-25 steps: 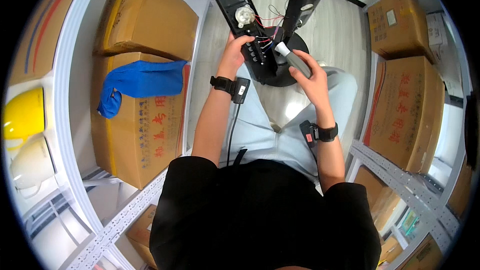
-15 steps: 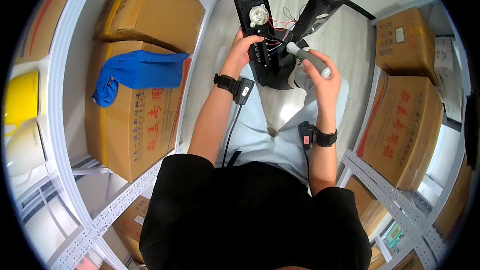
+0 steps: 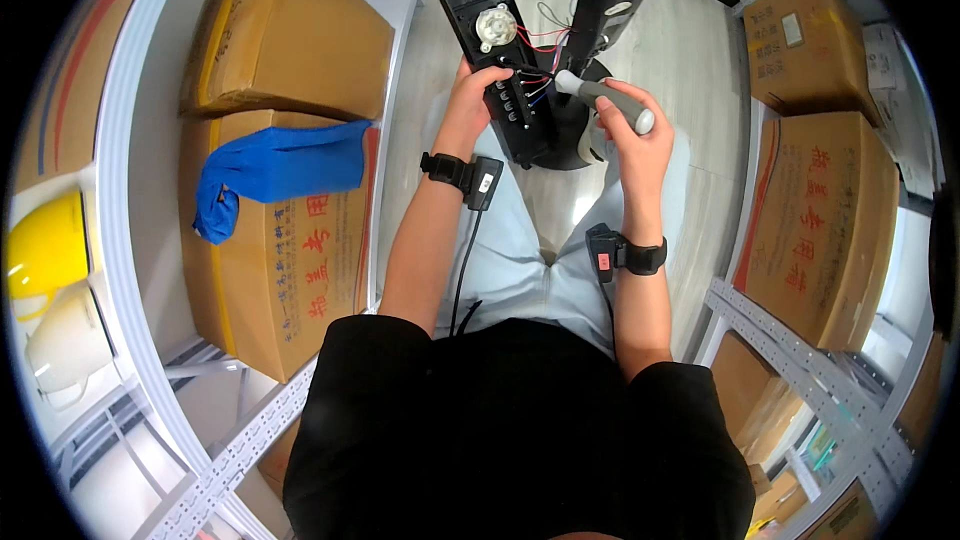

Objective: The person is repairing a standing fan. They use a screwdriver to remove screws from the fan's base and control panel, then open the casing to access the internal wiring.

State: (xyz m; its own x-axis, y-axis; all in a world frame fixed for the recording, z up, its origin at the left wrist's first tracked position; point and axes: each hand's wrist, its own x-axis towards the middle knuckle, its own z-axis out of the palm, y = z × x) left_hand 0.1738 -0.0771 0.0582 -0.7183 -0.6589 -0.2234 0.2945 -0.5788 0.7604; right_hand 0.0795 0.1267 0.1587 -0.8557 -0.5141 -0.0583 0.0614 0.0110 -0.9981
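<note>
By the left hand (image 3: 468, 108), the black panel (image 3: 508, 58) is gripped at its edge, above the round base (image 3: 572, 135) — by the right fingers (image 3: 607, 118), the grey screwdriver (image 3: 618, 102) is clasped, pointed toward the panel.

At twelve o'clock a long black panel (image 3: 500, 58) slants, top end toward eleven, bearing a whitish round part (image 3: 496, 27) and a row of small dark pieces. Thin wires (image 3: 543, 49), some red, run toward one o'clock. A grey, pale-ended screwdriver (image 3: 615, 102) at half past one points between nine and ten, over the panel.
</note>
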